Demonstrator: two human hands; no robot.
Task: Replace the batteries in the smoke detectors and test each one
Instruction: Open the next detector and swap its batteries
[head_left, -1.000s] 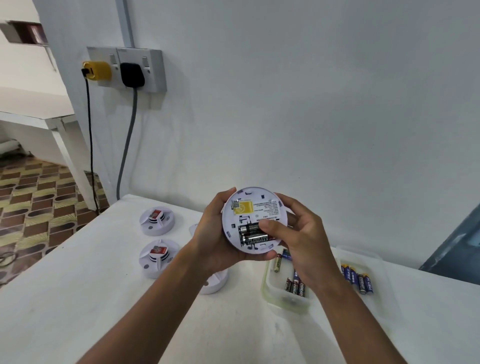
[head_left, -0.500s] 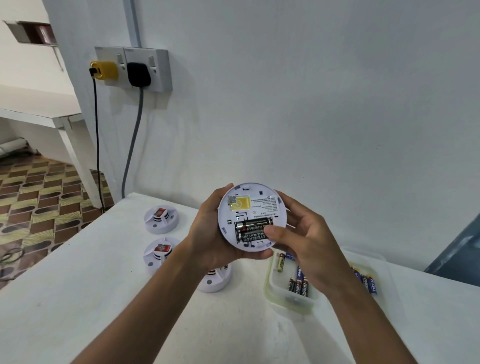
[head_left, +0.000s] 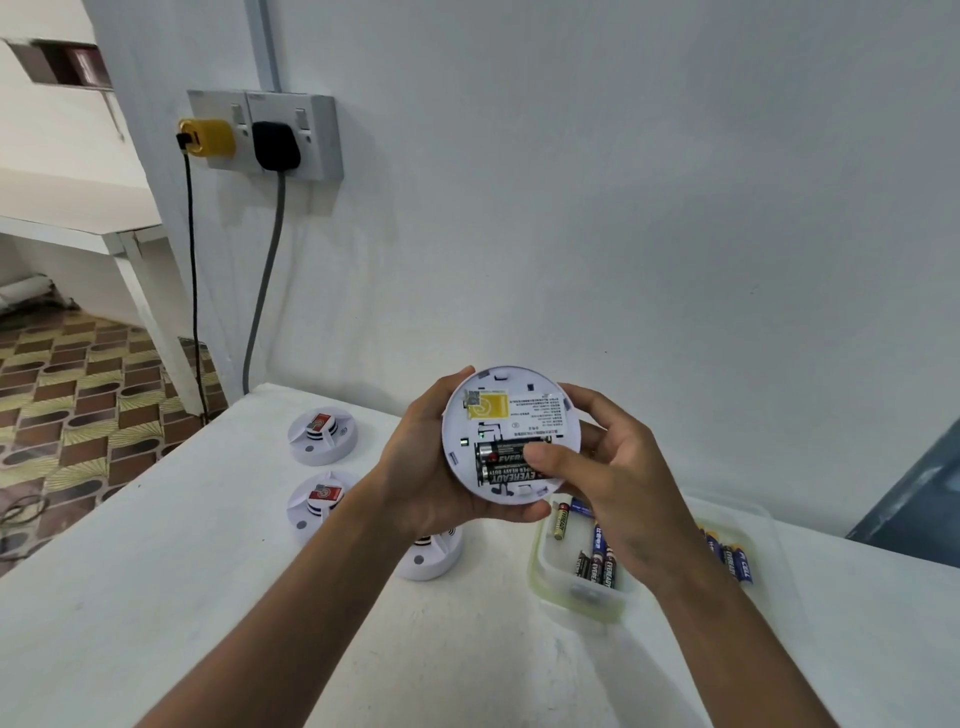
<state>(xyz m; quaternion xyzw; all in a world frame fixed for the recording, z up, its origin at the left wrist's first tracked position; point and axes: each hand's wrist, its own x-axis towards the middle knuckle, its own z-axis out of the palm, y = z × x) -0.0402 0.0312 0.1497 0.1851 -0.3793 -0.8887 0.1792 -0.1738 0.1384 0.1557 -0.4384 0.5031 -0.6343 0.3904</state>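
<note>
With the left hand (head_left: 426, 467) gripping the detector (head_left: 511, 434) and the right thumb (head_left: 550, 460) pressing its batteries (head_left: 501, 462) at 5 o'clock, uneven pressure could eject a cell.

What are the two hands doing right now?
Left hand: grips the smoke detector.
Right hand: holds the detector's other edge, thumb pressing on its batteries.

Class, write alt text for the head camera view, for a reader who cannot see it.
Two hands hold a round white smoke detector back-up above a white table; the right thumb presses on two black batteries in it. Three more detectors and trays of batteries lie below.
</note>
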